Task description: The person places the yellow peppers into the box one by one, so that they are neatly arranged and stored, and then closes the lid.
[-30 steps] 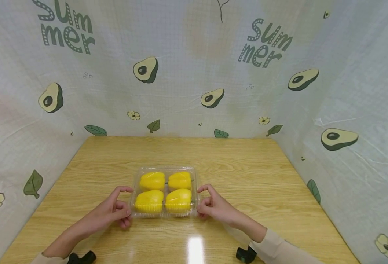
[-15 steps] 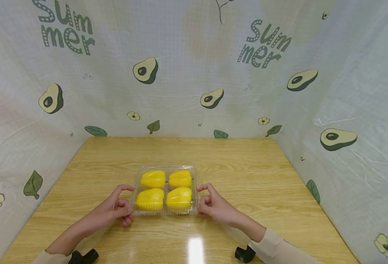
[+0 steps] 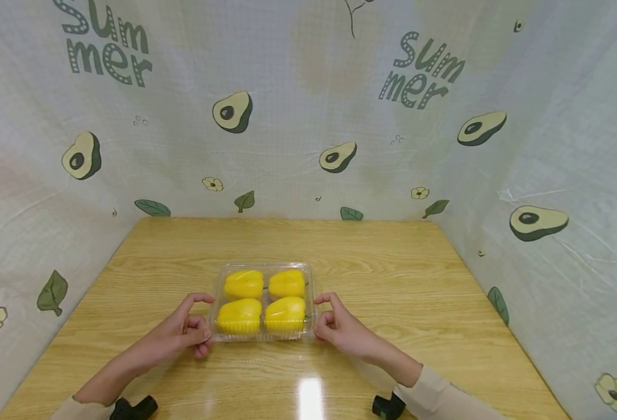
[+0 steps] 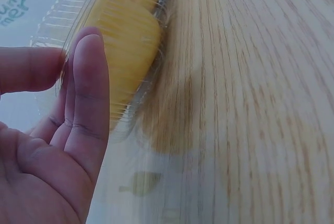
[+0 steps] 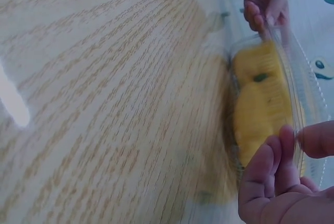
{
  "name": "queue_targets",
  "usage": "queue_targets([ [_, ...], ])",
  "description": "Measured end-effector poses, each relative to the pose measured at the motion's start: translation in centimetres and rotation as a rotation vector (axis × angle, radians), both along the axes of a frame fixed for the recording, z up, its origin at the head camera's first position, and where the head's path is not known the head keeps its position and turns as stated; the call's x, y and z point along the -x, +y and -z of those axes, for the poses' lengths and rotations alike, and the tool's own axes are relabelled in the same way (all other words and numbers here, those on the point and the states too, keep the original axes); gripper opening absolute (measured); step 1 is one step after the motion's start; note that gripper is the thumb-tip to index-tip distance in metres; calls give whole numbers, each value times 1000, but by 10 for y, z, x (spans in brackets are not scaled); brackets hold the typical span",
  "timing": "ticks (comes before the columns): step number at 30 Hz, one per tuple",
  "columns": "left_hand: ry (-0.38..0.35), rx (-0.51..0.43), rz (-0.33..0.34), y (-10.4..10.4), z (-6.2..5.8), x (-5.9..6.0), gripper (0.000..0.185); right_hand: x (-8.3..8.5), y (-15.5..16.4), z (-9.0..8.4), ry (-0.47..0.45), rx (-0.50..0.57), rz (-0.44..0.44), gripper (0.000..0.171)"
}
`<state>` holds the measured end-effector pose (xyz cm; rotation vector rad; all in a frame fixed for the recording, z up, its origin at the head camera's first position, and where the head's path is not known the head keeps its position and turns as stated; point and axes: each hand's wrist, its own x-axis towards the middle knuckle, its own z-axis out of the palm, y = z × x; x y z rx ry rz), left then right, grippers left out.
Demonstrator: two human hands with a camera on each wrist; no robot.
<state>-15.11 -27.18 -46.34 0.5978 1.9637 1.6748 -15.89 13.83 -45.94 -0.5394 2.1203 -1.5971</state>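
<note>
At the lower centre of the frame, the left hand and the right hand are pinching with curled fingers the 2 short ends of the clear box holding 4 yellow fruits, which is sitting on the wooden table. The wrist views are blurred, and the lid edge is hard to make out.

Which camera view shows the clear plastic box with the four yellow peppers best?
The head view: the whole clear box and all four peppers show from above. The left wrist and right wrist views show only one side of it, close and blurred.
</note>
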Motion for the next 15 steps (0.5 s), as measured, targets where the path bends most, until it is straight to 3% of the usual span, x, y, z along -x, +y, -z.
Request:
queue_targets([
  [15, 11, 19, 0, -1, 1, 0, 63, -3, -3, -2, 9, -46, 34, 48],
])
